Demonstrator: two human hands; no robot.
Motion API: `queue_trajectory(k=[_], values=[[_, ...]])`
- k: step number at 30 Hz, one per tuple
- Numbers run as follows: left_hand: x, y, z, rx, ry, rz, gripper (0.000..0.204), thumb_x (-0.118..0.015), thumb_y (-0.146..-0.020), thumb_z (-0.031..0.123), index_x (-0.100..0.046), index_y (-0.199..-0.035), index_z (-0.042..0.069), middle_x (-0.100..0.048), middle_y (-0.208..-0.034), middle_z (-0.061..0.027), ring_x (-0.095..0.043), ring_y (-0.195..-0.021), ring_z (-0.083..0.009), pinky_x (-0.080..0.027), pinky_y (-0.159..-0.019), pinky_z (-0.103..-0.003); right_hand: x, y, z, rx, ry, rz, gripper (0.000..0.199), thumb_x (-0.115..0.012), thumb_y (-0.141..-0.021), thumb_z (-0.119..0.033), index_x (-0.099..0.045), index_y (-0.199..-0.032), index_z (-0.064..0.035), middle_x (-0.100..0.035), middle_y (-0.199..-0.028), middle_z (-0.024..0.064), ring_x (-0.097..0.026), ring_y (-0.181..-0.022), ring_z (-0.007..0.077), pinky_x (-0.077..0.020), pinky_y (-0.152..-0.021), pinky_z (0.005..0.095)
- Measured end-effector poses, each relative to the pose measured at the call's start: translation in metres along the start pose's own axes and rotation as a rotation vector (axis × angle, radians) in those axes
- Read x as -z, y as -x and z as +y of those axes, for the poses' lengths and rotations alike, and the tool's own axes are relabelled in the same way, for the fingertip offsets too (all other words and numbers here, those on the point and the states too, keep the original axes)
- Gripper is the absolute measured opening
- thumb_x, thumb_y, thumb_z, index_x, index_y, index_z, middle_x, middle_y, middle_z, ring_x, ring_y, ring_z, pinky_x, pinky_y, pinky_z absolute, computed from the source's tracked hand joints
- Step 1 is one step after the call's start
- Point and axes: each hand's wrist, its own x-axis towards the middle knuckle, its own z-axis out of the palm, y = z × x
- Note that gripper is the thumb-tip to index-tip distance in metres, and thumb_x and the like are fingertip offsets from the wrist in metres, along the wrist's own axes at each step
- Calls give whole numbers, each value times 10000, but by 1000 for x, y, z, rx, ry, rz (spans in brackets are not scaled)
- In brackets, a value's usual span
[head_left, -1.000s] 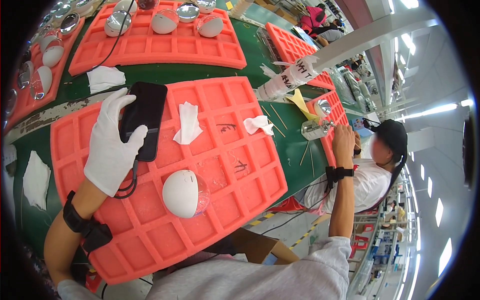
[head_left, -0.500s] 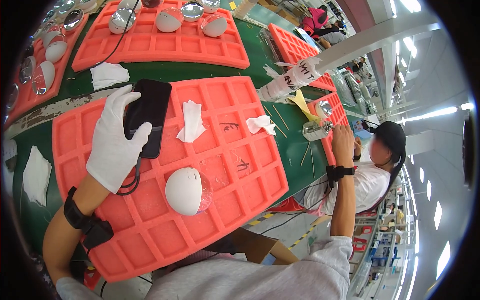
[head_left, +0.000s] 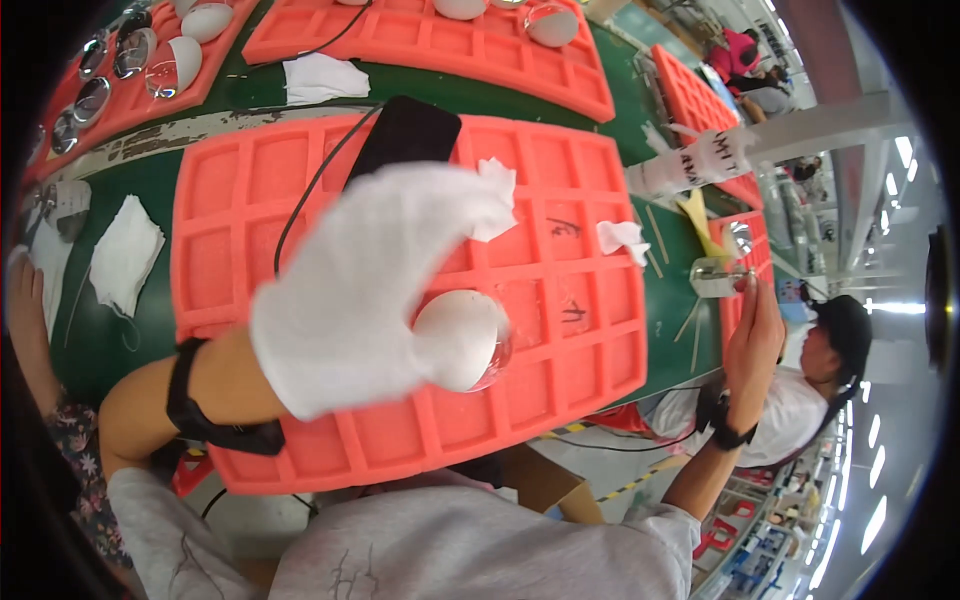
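Note:
My left hand (head_left: 360,290), in a white glove and slightly blurred, is over the red foam tray (head_left: 590,390). Its thumb is spread from the fingers, close to or touching a half-white, half-clear ball (head_left: 462,340). Behind the fingers, a black phone (head_left: 412,135) with a cable lies on the tray's far side. At the right, my bare right hand (head_left: 755,325) has its fingertips pinched at the metal top of a small clear bottle (head_left: 712,277). What they hold there is too small to make out.
Crumpled white tissues (head_left: 495,200) lie on the tray. Thin sticks (head_left: 688,318) and a yellow scrap (head_left: 700,222) lie near the bottle. Other foam trays (head_left: 420,45) hold more balls. A wrapped post (head_left: 695,165) rises at the right. A co-worker (head_left: 830,345) sits beyond my right arm.
My left hand has left the phone and moved right and nearer, to the ball. The right hand stays at the bottle top. The whole view has shifted.

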Motion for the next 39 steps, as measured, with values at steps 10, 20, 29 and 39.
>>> queue_trajectory(k=[10,20,29,39], values=[[-49,22,-10,95,223,-294,728,-882,-625,194,-535,-1259,103,-583,-1184,-106,-572,-1094,-318,-471,-910,-432,-40,36,-140,177,-849,-648,109,-589,-939,-68,-604,-861,6,-556,-689,170,-544,-564,352,-413,-524,402],[-50,22,-18,-28,270,-269,661,-886,-614,167,-591,-1204,123,-573,-1170,-106,-596,-1030,-307,-504,-840,-408,-43,22,-155,107,-963,-823,262,-624,-940,-95,-576,-707,14,-451,-529,138,-459,-439,275,-329,-459,375],[-50,18,-25,-1,371,-329,587,-886,-622,158,-642,-1155,119,-565,-1138,-105,-606,-1004,-282,-517,-807,-380,-49,29,-160,-21,-1119,-897,308,-632,-945,-109,-582,-664,10,-416,-491,75,-381,-409,184,-283,-441,333],[-51,17,-26,7,401,-342,575,-888,-605,157,-658,-1131,127,-563,-1150,-102,-607,-995,-272,-517,-796,-373,-45,27,-162,-44,-1062,-825,337,-620,-930,-90,-531,-621,11,-371,-476,65,-343,-400,175,-263,-437,332]])
